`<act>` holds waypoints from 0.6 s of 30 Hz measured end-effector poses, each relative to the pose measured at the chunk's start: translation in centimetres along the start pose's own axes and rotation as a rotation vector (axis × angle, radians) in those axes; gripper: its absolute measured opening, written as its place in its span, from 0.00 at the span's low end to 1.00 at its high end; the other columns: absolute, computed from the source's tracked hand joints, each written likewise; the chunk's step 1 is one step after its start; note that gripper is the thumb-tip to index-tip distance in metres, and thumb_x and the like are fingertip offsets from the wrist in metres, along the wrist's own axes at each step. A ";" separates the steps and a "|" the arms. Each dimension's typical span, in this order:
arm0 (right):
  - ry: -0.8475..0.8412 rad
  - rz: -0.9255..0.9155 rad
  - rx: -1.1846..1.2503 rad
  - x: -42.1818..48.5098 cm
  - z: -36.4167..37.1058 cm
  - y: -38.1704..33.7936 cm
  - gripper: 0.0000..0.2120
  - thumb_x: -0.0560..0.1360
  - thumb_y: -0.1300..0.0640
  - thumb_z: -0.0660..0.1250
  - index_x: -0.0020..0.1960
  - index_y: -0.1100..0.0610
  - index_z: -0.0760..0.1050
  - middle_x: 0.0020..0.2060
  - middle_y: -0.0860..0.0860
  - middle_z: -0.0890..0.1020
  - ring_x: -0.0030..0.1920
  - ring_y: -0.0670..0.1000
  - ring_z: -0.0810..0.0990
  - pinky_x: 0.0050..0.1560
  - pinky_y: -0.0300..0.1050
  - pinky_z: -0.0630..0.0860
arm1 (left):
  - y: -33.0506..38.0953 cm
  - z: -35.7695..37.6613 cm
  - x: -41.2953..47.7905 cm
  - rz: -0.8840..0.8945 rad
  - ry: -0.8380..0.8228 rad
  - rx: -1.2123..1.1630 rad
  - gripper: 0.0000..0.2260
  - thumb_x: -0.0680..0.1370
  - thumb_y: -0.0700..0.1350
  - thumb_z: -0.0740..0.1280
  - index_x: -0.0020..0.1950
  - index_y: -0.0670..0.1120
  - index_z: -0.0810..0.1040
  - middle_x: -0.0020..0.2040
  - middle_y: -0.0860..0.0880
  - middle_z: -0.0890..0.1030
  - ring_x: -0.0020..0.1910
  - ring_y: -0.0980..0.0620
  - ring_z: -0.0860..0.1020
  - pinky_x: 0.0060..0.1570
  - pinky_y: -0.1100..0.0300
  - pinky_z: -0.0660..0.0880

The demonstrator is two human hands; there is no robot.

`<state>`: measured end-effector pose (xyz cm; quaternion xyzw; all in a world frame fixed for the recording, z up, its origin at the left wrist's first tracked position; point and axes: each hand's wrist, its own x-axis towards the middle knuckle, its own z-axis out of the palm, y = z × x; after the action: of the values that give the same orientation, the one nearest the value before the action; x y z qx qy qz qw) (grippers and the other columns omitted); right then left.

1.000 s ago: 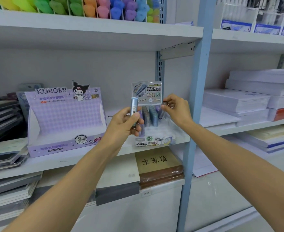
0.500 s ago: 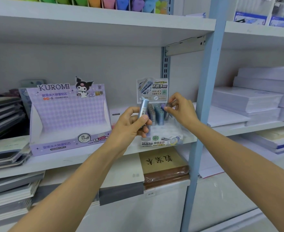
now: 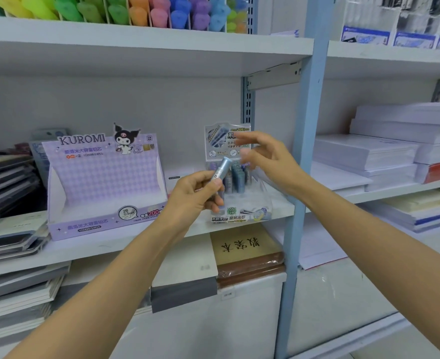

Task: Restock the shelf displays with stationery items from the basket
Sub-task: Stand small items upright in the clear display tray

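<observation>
My left hand (image 3: 196, 195) grips a light-blue lead tube (image 3: 222, 168), tilted up to the right, in front of a small clear display box (image 3: 239, 200) on the middle shelf. Several more tubes (image 3: 237, 177) stand upright in that box under its printed header card (image 3: 218, 141). My right hand (image 3: 265, 159) hovers just right of the held tube, blurred, fingers spread and holding nothing. An empty purple Kuromi display box (image 3: 104, 187) stands to the left. No basket is in view.
A blue shelf upright (image 3: 304, 151) rises just right of the display. Stacks of white paper (image 3: 384, 151) fill the right shelf, notebooks (image 3: 6, 193) pile at the left, a brown booklet (image 3: 247, 252) lies on the shelf below, coloured items (image 3: 135, 9) line the top shelf.
My right hand has lifted off the tubes at the back of the clear box and opened, moving up and forward. My left hand keeps the tube, now tilted more to the right.
</observation>
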<state>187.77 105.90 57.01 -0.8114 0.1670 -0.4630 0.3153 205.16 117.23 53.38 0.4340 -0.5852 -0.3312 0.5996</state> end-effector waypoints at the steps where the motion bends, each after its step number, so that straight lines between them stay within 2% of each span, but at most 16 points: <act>1: -0.090 -0.016 0.034 -0.4 0.1 -0.8 0.18 0.78 0.57 0.67 0.67 0.49 0.73 0.62 0.49 0.77 0.51 0.49 0.80 0.52 0.42 0.79 | 0.2 0.1 -0.1 -0.006 0.004 -0.009 0.11 0.80 0.38 0.63 0.62 0.39 0.75 0.42 0.43 0.79 0.32 0.54 0.78 0.34 0.63 0.77; 2: -0.165 -0.028 0.041 -0.9 0.3 -1.3 0.20 0.77 0.58 0.68 0.68 0.49 0.73 0.63 0.50 0.77 0.52 0.50 0.80 0.54 0.43 0.78 | 0.3 0.2 -0.2 -0.009 0.009 -0.019 0.12 0.80 0.38 0.63 0.63 0.39 0.74 0.42 0.44 0.80 0.32 0.53 0.78 0.34 0.62 0.78; 4: -0.225 -0.046 0.019 -1.5 0.6 -1.8 0.17 0.76 0.63 0.69 0.64 0.56 0.76 0.58 0.53 0.80 0.52 0.49 0.80 0.54 0.41 0.77 | 0.6 0.5 -0.4 -0.012 0.017 -0.028 0.13 0.80 0.38 0.65 0.64 0.40 0.73 0.41 0.44 0.82 0.33 0.52 0.79 0.34 0.61 0.78; 7: -0.105 -0.024 0.116 -2.3 0.9 -2.1 0.09 0.75 0.64 0.70 0.55 0.59 0.79 0.47 0.54 0.83 0.46 0.47 0.81 0.48 0.36 0.77 | 1.2 1.0 -0.8 -0.013 0.042 -0.093 0.15 0.78 0.39 0.67 0.64 0.40 0.72 0.42 0.42 0.82 0.34 0.50 0.79 0.36 0.59 0.78; 11: 0.063 0.074 0.323 -3.3 1.3 -2.2 0.08 0.76 0.63 0.68 0.54 0.63 0.78 0.38 0.51 0.83 0.37 0.48 0.82 0.42 0.38 0.78 | 1.7 1.3 -1.4 0.045 0.053 -0.132 0.16 0.75 0.35 0.69 0.63 0.41 0.75 0.43 0.45 0.81 0.36 0.50 0.79 0.38 0.60 0.78; 15: 0.092 0.147 0.401 -4.5 2.3 -2.7 0.04 0.76 0.62 0.68 0.50 0.61 0.77 0.36 0.51 0.84 0.34 0.48 0.81 0.37 0.38 0.78 | 1.9 2.0 -2.0 0.128 0.128 -0.077 0.09 0.77 0.37 0.68 0.57 0.41 0.80 0.39 0.50 0.82 0.37 0.52 0.78 0.40 0.62 0.78; 18: 0.014 0.185 0.318 -5.3 2.4 -3.2 0.04 0.77 0.58 0.67 0.48 0.59 0.78 0.38 0.53 0.84 0.38 0.50 0.82 0.43 0.43 0.80 | 2.0 2.4 -2.3 0.179 0.185 0.006 0.10 0.79 0.41 0.66 0.58 0.41 0.79 0.45 0.48 0.84 0.42 0.50 0.81 0.47 0.58 0.79</act>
<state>187.05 112.18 54.83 -0.7292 0.1677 -0.4581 0.4798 202.33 119.85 54.12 0.4106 -0.5648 -0.2332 0.6768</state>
